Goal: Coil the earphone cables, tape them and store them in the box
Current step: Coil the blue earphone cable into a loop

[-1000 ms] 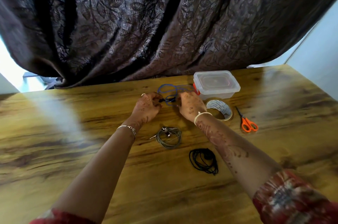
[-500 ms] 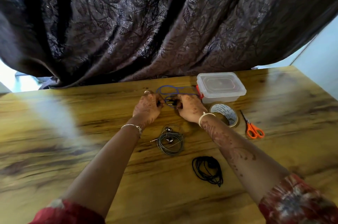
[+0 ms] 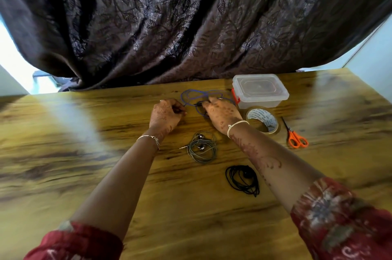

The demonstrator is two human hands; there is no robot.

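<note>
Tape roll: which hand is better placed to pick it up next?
Probably right. The right hand lies next to the tape roll, which sits just beside its wrist. The left hand is farther off, across the blue cable that both hands hold.

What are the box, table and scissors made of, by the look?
Box: clear-to-milky plastic, smooth with a slight gloss; lid and walls let light through.
Table: wood-grain top with a sheen that reflects the window light; solid wood or laminate, cannot tell.
Scissors: orange handles look like moulded plastic; thin dark blades are probably metal, too small to be sure.
</note>
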